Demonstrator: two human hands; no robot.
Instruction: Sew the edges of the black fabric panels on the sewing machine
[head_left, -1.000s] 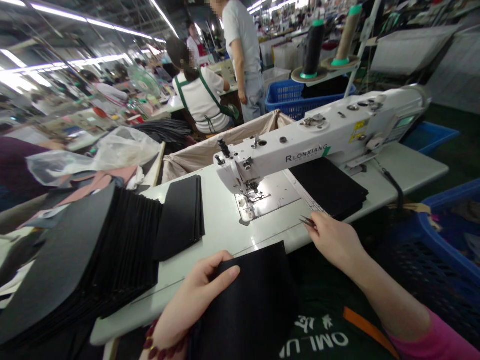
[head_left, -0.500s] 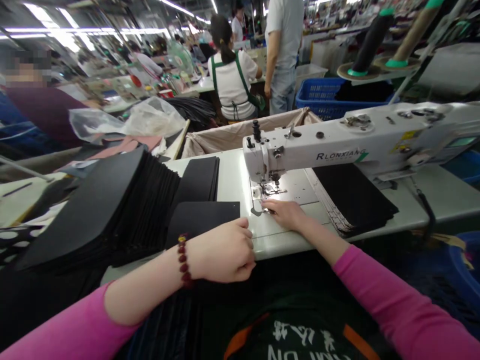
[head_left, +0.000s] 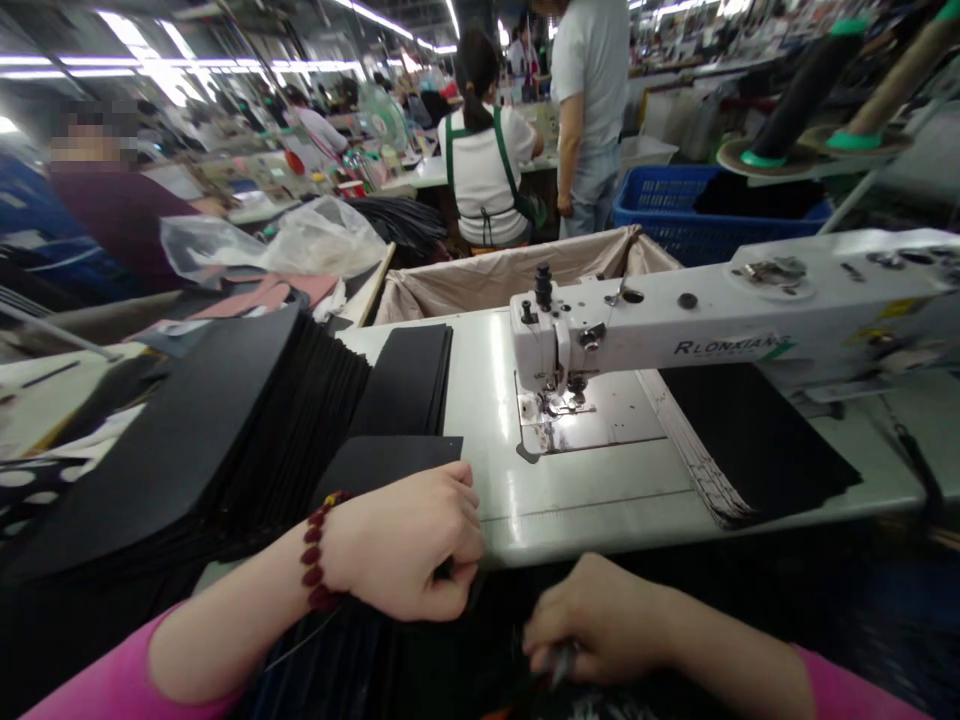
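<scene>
My left hand (head_left: 409,540), with a dark red bead bracelet (head_left: 315,555) at the wrist, is closed at the table's front edge over a black panel (head_left: 397,458). The panel's far corner shows beyond my knuckles; its near part is hidden. Lower and to the right, my right hand (head_left: 592,620) hangs in front of the table edge. Its fingers are closed on a small silver metal tool (head_left: 564,662), blurred, that looks like thread snips. The white sewing machine (head_left: 637,330) stands behind both hands, with its lit needle area (head_left: 559,405) above the bare plate.
A tall stack of black panels (head_left: 172,430) stands at left, with a smaller black pile (head_left: 405,380) beside it. Black pieces with pale edges (head_left: 757,440) lie under the machine arm. Behind the table are a cloth-lined bin (head_left: 517,270), a blue basket (head_left: 652,195) and co-workers (head_left: 487,170).
My right hand has left the needle plate and come down toward me, below the table edge, with the small metal tool. My left hand and the black panel have shifted a little left and nearer.
</scene>
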